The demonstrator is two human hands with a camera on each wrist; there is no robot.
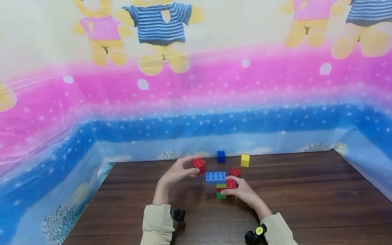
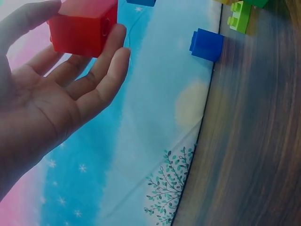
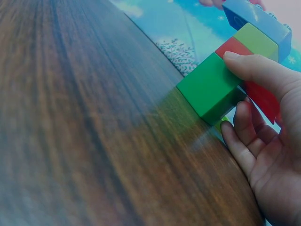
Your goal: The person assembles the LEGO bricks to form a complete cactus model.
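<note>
A person's left hand (image 1: pixel 179 172) is holding one red block (image 1: pixel 199 165) pinched between thumb and curled fingers (image 2: pixel 101 70), raised above the wooden counter (image 1: pixel 306 204) just left of a small block stack (image 1: pixel 221 185). The right hand (image 1: pixel 245 192) is gripping that stack from the side, fingers curled around it, and the stack is standing on the counter with a green block at the bottom, red and light green ones above, and one long blue block (image 1: pixel 215 177) on top. Three loose blocks are sitting behind it: one dark blue block (image 1: pixel 221 156), one yellow block (image 1: pixel 245 160) and one more red one (image 1: pixel 235 172).
</note>
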